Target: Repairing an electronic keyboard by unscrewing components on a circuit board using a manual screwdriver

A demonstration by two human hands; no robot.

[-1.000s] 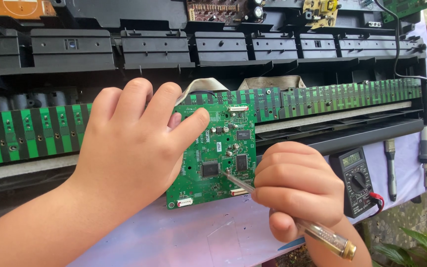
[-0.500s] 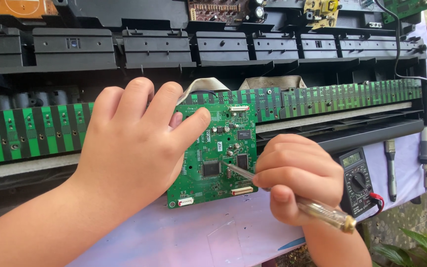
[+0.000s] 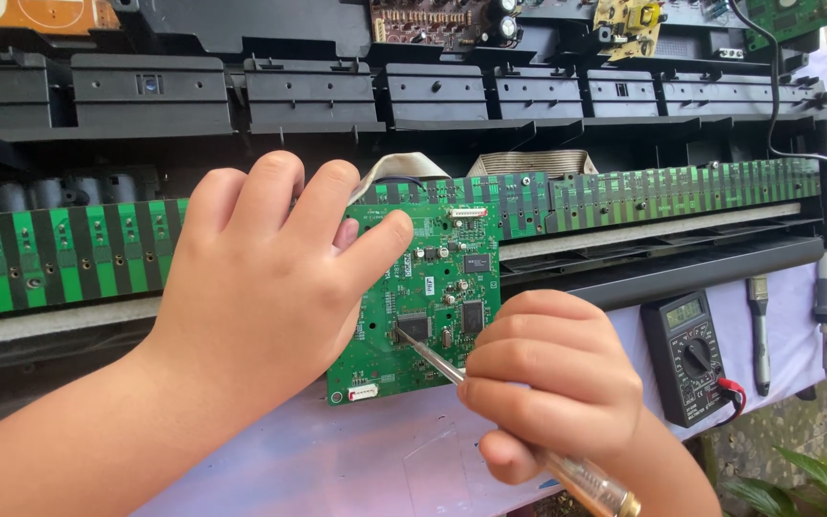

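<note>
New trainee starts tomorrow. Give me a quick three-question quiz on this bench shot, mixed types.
1. True or false: the left hand steadies the green circuit board.
2. The right hand holds which tool? A) screwdriver B) pliers C) brush
3. What black instrument with a dial lies right of the hands?

Key
1. True: its fingers rest on the board's upper left part.
2. A: the tip touches the board near a black chip.
3. The multimeter, on the pale cloth.

You're working in bright, even daylight; shadows stay soft under both hands. The picture is sharp throughout, with slight blur only at the lower corners, and no glare.
</note>
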